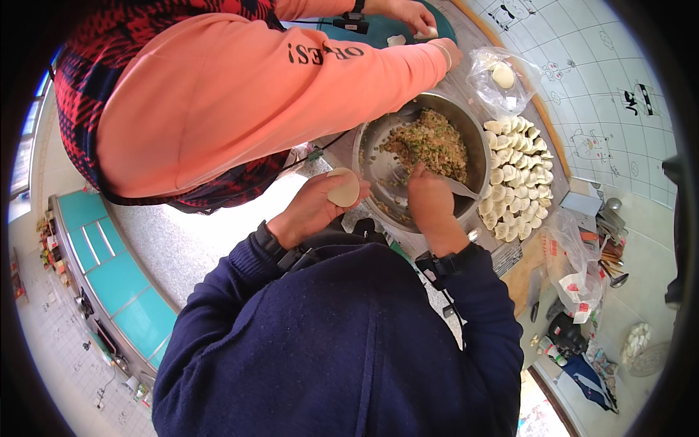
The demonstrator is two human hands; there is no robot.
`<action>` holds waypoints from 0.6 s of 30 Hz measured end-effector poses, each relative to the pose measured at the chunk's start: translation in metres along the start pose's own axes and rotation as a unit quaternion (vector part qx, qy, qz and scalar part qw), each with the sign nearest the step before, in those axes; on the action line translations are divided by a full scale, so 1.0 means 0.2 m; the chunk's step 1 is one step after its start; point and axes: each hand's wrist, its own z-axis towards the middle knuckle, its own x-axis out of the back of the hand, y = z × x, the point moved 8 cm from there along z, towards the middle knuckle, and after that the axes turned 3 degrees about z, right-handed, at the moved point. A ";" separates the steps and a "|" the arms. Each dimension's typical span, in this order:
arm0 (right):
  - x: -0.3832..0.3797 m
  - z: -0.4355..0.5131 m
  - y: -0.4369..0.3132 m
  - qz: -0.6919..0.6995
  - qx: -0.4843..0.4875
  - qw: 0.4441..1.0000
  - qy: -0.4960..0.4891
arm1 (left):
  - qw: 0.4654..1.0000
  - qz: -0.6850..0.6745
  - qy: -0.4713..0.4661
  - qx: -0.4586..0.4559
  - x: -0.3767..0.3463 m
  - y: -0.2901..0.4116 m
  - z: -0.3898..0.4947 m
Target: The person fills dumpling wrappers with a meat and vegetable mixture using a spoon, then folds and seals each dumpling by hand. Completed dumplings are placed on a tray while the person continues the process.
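Note:
A round dough wrapper (343, 187) lies on the palm and fingers of my left hand (311, 210), beside the near left rim of a large metal bowl (377, 139). Minced filling with green bits (437, 139) is heaped in the bowl. My right hand (431, 199) is over the bowl's near side, closed on a utensil whose end reaches the filling; its kind is mostly hidden. A pale spoon or spatula (458, 188) leans by that hand against the rim. Folded dumplings (516, 175) stand in rows right of the bowl.
A co-worker in an orange sleeve (306, 93) reaches across on the left, both hands at a teal board (377, 33) with dough. A plastic bag with wrappers (503, 75) lies behind the dumplings. A knife (535, 295) and a bag (573, 267) are at the right.

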 end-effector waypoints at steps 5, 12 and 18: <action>-0.05 0.02 -0.03 0.103 -0.004 0.995 -0.018 | 1.000 -0.012 -0.005 0.009 0.01 -0.02 0.03; -0.14 -0.08 0.09 0.495 -0.098 0.853 -0.134 | 0.999 -0.034 -0.004 -0.001 0.02 -0.02 0.05; -0.10 -0.21 0.16 0.743 -0.231 0.568 -0.268 | 0.999 0.012 0.011 -0.048 -0.01 0.07 0.00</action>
